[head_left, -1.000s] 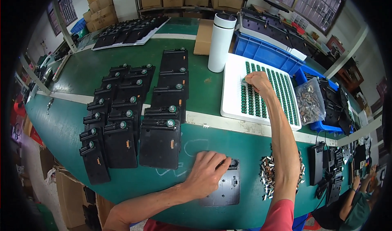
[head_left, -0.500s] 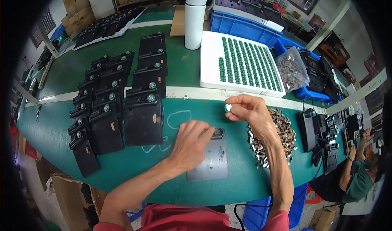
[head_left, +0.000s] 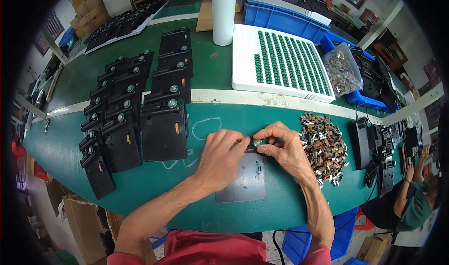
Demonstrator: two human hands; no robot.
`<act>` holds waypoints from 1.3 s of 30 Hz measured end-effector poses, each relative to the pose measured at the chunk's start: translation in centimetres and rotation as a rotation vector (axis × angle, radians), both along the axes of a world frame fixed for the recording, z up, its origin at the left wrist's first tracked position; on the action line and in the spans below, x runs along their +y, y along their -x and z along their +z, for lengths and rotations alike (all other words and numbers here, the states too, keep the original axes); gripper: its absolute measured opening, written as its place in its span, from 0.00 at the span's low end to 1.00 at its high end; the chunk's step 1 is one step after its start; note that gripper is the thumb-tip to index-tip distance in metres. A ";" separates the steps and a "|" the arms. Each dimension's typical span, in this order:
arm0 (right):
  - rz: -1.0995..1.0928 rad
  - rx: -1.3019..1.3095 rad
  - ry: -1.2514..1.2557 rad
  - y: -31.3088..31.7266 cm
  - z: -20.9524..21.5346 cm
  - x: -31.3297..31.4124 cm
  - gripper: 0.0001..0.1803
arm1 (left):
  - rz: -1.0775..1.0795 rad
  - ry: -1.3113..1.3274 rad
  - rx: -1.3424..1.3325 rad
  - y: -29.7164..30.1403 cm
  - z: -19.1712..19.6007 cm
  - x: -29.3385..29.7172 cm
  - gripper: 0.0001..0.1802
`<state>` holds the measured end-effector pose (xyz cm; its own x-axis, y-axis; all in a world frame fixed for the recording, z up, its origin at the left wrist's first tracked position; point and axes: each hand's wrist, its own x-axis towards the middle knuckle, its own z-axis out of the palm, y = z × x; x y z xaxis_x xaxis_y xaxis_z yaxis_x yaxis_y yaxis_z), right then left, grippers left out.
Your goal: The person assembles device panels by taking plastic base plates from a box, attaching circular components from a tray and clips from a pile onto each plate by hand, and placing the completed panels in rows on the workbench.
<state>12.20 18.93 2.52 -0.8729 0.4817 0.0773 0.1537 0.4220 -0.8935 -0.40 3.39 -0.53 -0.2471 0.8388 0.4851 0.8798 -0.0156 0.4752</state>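
Observation:
A dark plastic plate [head_left: 243, 183] lies on the green table in front of me, with a small slotted part near its right side. My left hand [head_left: 220, 159] is closed on its upper edge, the fingers bent over the top end and hiding part of it. My right hand [head_left: 284, 151] pinches a small round green-and-silver component [head_left: 257, 143] between thumb and forefinger, at the plate's top right corner. Whether it sits fully in the corner I cannot tell. Similar black plates [head_left: 163, 136], each with a round component on top, overlap in rows at left.
A heap of small metal-and-brown parts [head_left: 323, 148] lies right of my right hand. Behind it are a white foam tray [head_left: 248, 80] with rows of green components, a bag of parts [head_left: 342, 70], a white bottle [head_left: 223, 19] and a blue crate [head_left: 283, 24]. A co-worker [head_left: 416, 195] sits at right.
My right hand has moved left and down, bringing the round component to the plate's top corner. The left hand stays on the plate. The whole view has shifted slightly.

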 end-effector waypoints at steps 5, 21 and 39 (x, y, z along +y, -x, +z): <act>-0.026 -0.048 0.139 0.2 -0.1 -0.2 0.14 | 0.004 -0.002 0.003 0.1 -0.2 0.0 0.24; -0.075 -0.019 -0.111 -0.6 -0.2 -0.7 0.14 | 0.002 -0.013 0.015 0.0 -0.2 0.0 0.25; -0.073 0.017 -0.150 -0.4 -0.1 -1.4 0.10 | -0.004 -0.004 0.027 0.1 -0.1 0.0 0.25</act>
<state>12.55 17.57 2.44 -0.8343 0.5254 0.1672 0.1744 0.5392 -0.8240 -0.46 3.40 -0.63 -0.2305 0.8380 0.4946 0.8920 -0.0211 0.4515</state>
